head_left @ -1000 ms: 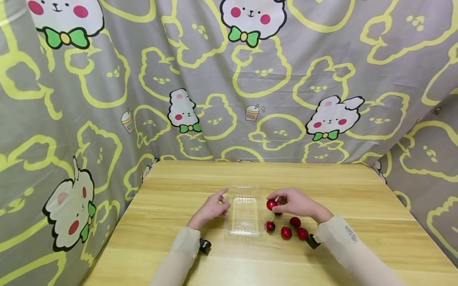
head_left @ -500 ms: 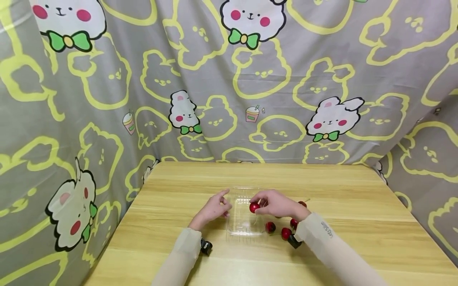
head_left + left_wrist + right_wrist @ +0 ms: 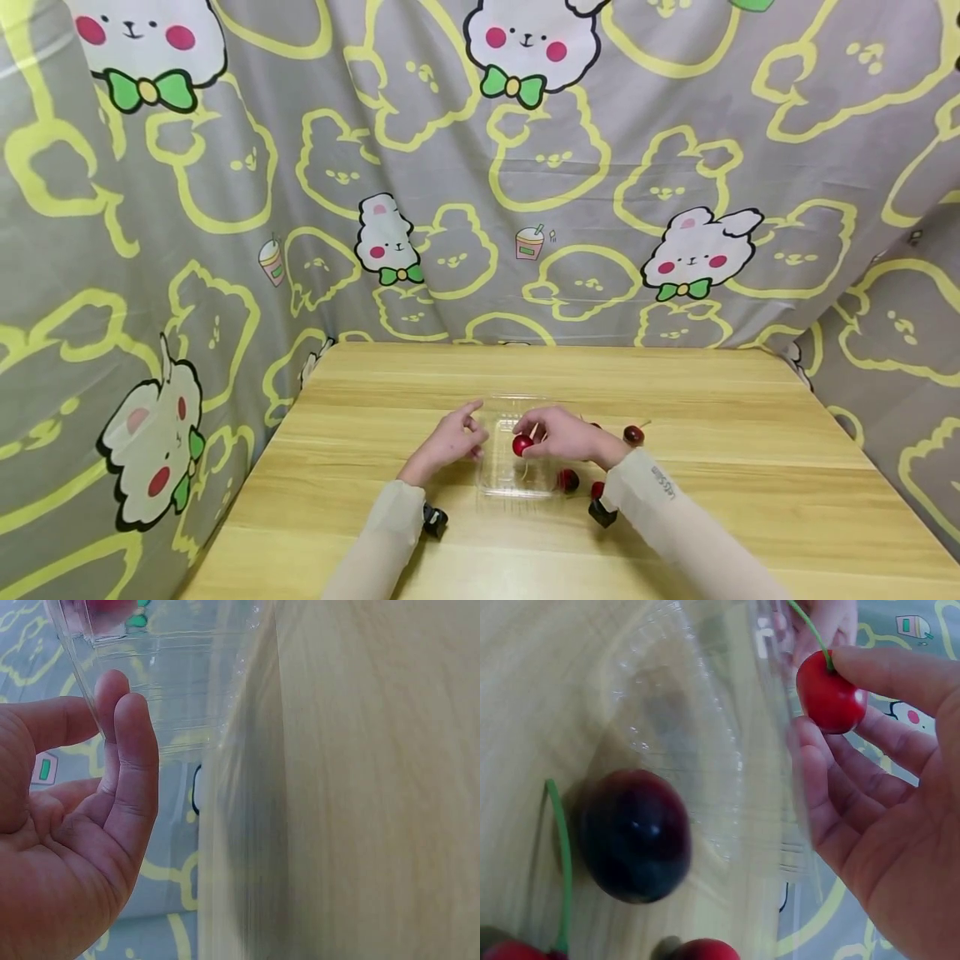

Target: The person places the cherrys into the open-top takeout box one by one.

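A clear plastic box (image 3: 501, 485) lies open on the table. My left hand (image 3: 450, 442) is at its left side; in the left wrist view, the thumb and curled fingertips (image 3: 135, 724) meet at the rim. Over the box, my right hand (image 3: 566, 435) pinches a bright red cherry (image 3: 522, 446) between thumb and fingers, its green stem showing in the right wrist view. A dark cherry (image 3: 636, 836) lies beside the box's right wall. Other cherries nearby are partly hidden by the right hand and wrist.
Another cherry (image 3: 633, 435) with a stem lies farther right on the wooden table (image 3: 675, 375). A red cherry (image 3: 597, 489) sits by the right wrist's black camera (image 3: 602, 512). A patterned grey curtain (image 3: 450, 183) hangs behind the table and along its sides.
The right hand has carried the red cherry leftward from beside the box to over it. The left hand has stayed at the left rim.
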A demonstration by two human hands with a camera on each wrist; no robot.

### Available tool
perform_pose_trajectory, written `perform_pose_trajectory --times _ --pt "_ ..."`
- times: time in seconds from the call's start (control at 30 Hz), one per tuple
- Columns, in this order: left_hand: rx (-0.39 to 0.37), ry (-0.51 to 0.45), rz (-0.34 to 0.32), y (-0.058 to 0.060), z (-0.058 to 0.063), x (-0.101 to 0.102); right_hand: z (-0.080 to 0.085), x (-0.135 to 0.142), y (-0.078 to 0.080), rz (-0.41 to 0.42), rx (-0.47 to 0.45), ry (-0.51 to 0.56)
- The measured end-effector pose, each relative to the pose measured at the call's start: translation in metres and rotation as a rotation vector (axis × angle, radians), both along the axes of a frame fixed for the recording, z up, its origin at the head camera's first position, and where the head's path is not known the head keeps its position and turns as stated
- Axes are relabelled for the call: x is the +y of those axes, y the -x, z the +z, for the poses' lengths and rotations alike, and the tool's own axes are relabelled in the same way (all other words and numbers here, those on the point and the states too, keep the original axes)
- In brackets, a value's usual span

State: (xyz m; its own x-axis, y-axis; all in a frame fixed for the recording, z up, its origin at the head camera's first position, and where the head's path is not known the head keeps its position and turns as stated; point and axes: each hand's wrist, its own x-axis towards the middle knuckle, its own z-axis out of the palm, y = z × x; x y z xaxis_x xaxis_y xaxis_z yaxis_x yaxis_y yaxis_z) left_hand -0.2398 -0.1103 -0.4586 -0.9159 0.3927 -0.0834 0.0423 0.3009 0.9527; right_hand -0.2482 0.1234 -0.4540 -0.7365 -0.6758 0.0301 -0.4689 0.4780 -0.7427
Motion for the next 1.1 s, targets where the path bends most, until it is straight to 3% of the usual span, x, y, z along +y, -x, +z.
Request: perform_pose_trajectory --times 0.3,0.53,0.6,0.93,1.1 --pt "0.002 -0.015 -0.002 0.000 0.002 0.001 -0.010 -0.011 0.003 0.006 0.077 -0.080" --pt "-0.006 -0.005 0.014 0.017 -0.026 0.001 -0.011 -0.019 0.001 0.009 0.072 -0.134" --pt "-0.006 -0.004 0.015 0.017 -0.027 0.001 -0.010 -0.020 0.002 0.009 0.074 -0.140" --pt "-0.013 -0.010 0.009 0.017 -0.026 0.002 -0.014 -0.025 0.005 -0.017 0.079 -0.183" --pt "-0.007 -0.013 -0.002 0.007 -0.009 0.003 -0.017 -0.025 0.007 -0.040 0.099 -0.204"
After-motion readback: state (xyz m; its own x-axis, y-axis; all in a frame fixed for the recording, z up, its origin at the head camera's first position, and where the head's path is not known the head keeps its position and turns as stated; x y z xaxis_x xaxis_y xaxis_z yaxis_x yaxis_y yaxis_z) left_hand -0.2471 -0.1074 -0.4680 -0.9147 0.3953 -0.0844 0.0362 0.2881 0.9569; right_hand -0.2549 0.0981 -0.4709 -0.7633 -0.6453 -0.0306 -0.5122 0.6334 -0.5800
